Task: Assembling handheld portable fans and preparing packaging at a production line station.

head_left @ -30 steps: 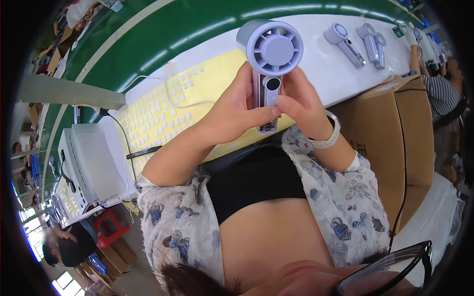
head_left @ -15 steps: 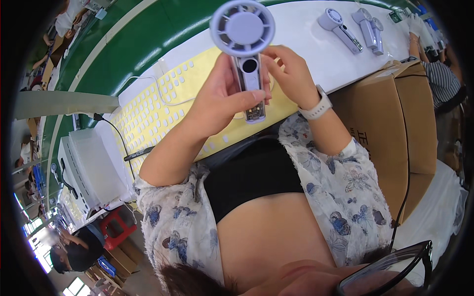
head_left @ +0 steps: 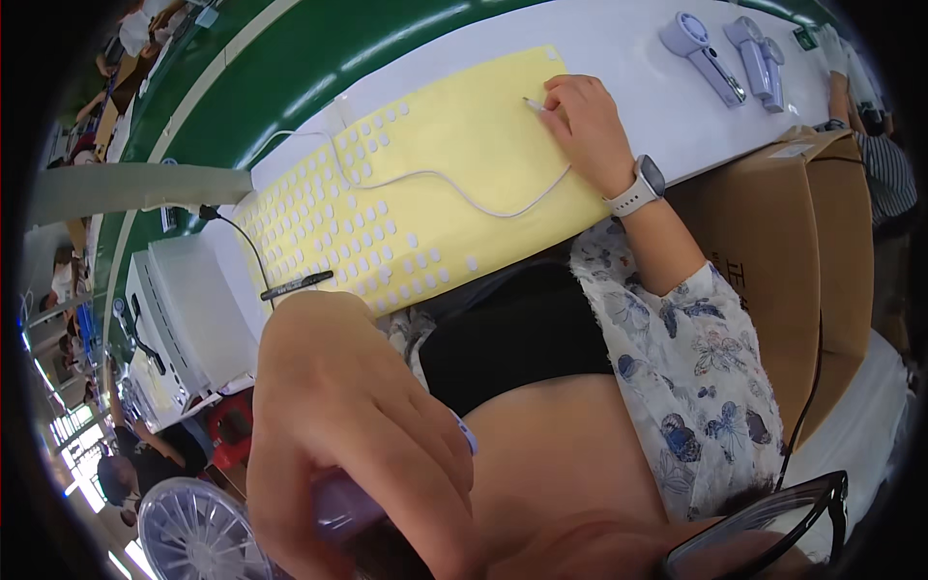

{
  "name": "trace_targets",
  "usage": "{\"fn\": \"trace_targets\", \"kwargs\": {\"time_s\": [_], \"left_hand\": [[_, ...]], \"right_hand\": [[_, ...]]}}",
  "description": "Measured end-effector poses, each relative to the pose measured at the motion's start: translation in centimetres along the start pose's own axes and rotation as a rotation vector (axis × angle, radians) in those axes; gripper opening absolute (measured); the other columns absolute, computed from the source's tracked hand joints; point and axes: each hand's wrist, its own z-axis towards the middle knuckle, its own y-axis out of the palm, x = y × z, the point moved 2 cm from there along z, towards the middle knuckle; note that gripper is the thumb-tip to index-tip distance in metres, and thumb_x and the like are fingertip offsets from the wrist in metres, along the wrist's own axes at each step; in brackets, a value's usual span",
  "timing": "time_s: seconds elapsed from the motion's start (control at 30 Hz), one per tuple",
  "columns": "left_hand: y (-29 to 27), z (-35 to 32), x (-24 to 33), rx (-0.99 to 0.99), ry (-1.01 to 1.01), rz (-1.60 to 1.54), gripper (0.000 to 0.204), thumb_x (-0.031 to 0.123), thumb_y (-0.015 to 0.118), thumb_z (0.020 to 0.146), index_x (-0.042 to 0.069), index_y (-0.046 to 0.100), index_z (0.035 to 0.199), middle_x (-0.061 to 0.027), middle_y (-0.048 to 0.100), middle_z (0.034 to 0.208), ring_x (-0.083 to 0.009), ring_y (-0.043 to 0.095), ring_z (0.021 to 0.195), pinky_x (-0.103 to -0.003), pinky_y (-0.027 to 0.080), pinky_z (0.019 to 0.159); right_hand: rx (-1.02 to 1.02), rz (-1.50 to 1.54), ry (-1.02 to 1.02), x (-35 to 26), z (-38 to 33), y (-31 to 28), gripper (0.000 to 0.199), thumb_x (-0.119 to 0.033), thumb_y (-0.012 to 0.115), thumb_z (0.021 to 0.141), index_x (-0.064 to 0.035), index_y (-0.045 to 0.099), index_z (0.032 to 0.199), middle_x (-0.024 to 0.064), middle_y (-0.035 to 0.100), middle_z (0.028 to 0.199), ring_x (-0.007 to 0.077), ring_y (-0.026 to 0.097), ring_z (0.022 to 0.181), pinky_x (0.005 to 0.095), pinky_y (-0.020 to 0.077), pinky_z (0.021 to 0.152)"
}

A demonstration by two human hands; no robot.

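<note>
**Fan pulled in close as the other hand goes to the sticker sheet**

A worker's left hand [head_left: 372, 464] is gripping a pale lilac handheld fan [head_left: 208, 532] by its handle, fingers wrapped shut around it, the round grille hanging low and to the outside of that hand, very near the camera. The right hand [head_left: 580, 121] is stretching well away from it, fingertips pinched on a slim pointed tool [head_left: 534, 102] and pressing down on the yellow sticker sheet [head_left: 454, 184], whose white dots lie mostly to the left of that hand. A white cable [head_left: 454, 188] is trailing across the sheet between the two hands. Beyond the right hand, finished fans [head_left: 720, 53] are lying on the white bench [head_left: 638, 68].

Done well, this pick seems to call for a shallow tool angle under a dot's edge, lifting slowly so it does not curl, while the fan is kept steady and ready.

Half a second ago both hands were holding the fan up over the sheet, grille away from the worker; now the fan is dropping to the lap side and the right hand is letting go to work alone.
</note>
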Motion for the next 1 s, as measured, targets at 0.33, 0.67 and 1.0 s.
{"fn": "trace_targets", "kwargs": {"time_s": [0.33,0.67,1.0], "left_hand": [[1.1,-1.3,1.9,0.001,0.072,0.197,0.012,0.005,0.059,0.087,0.009,0.063,0.097,-0.0199,0.057,0.117,-0.0305,0.063,0.092,-0.036,0.053,0.075],[-4.8,-3.0,0.3,0.022,-0.035,0.027,0.027,0.003,0.064,0.083,0.011,0.058,0.108,-0.0120,0.061,0.105,-0.0252,0.062,0.089,-0.039,0.048,0.080],[-9.3,-6.4,-5.3,1.411,0.052,-0.074,0.039,0.003,0.057,0.083,0.004,0.046,0.120,-0.0097,0.056,0.104,-0.0244,0.058,0.099,-0.044,0.050,0.089]], "right_hand": [[0.084,0.510,0.405,-0.9,0.0,-0.1,0.012,-0.011,0.061,0.091,-0.0003,0.057,0.095,0.0006,0.056,0.073,0.0070,0.049,0.064,0.0210,0.0419,0.060],[-0.028,0.872,0.450,-1.5,-0.1,-2.1,0.019,-0.016,0.050,0.097,-0.0005,0.058,0.088,-0.0044,0.046,0.065,0.0038,0.038,0.058,0.0186,0.0311,0.054],[-0.292,0.938,0.183,-11.4,-0.1,-6.0,0.022,-0.014,0.047,0.097,-0.0014,0.053,0.079,-0.0015,0.049,0.064,0.0037,0.042,0.055,0.0198,0.0336,0.051]]}}
